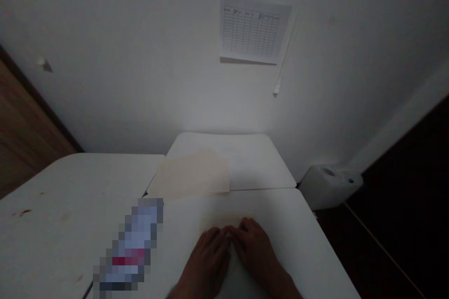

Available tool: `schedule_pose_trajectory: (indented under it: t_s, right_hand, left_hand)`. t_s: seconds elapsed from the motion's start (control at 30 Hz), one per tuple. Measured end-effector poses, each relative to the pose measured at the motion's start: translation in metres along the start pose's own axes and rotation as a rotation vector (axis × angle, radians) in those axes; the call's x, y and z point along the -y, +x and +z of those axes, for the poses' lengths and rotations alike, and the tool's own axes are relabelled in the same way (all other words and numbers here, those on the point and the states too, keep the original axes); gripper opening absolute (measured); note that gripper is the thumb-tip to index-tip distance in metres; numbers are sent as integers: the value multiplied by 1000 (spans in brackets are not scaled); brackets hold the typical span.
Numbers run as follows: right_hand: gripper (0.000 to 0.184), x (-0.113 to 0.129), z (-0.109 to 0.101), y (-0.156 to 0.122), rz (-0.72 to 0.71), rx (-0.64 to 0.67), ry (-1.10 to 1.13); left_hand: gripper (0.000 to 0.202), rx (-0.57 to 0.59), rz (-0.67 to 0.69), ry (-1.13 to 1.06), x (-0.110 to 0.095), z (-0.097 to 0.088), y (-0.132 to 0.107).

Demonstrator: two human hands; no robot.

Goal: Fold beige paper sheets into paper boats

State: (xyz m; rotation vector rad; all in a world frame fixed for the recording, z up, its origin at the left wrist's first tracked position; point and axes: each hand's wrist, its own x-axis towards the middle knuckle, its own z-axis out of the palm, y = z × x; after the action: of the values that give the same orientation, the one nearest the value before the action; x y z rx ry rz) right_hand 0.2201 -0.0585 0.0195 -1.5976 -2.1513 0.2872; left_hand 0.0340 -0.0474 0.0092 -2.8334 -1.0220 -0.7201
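Observation:
My left hand [211, 254] and my right hand [255, 245] rest close together on the white table [287, 252], their fingertips meeting. Fingers of both are curled and pressed together, pointing down at the tabletop. A faint cream patch shows just beyond the fingertips; whether it is a thin sheet under the hands I cannot make out. What the fingers hold, if anything, is hidden. Further back, a flat beige sheet of paper [196, 175] lies across the seam between two tabletops. Left of my hands lies a long, pixelated phone-shaped object [135, 236].
Another white tabletop [115, 187] adjoins on the left, with reddish-brown marks. A white plastic canister [322, 189] stands beyond the right edge. On the wall ahead hang a printed table sheet [250, 30] and a thin white strip [286, 56]. Wood panelling [28, 135] is at left.

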Motion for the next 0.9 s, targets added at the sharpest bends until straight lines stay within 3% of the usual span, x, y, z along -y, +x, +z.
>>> schedule_pose_trajectory:
  t_s: [0.3,0.63,0.9]
  right_hand:
    - [20,4,-5,3,25,50,-37]
    - [21,6,-7,2,23,12,-58]
    - [21,3,-5,2,18,-4,-78]
  left_hand:
    - [45,100,-22,44,8,-13,0]
    - [40,96,-78,88,22,-27,-22]
    - [41,24,-140,171,27,-38,-40]
